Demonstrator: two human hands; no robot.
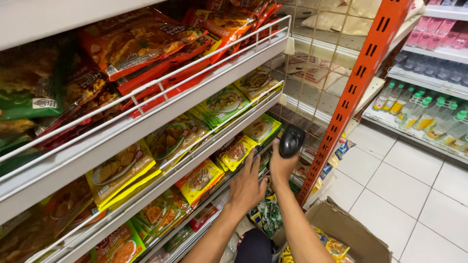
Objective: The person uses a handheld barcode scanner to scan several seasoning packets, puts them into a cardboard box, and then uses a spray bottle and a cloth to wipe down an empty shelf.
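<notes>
The right hand is closed around a black handheld scanner, holding it up with its head toward the lower shelf. The left hand is open, fingers stretched forward and spread, reaching to the yellow seasoning packets just ahead of its fingertips; it does not yet grip any of them, and whether it touches one I cannot tell.

As a judgement, the work is mid-way: the shelves above and ahead of the hands are already full of packets, upright and leaning against the white wire rails, while a cardboard box, open just below and to the right of the right hand, has yellow packets in it. So stock remains outside the shelves.

Above the hands lie green-framed packets, and higher up red and orange ones. To the right of the scanner an orange upright post stands close, with a wire mesh panel behind it. Well to the right, across the white tiled floor, another shelf holds clear bottles. The wire rail in front of each row is what a hand must reach over.
</notes>
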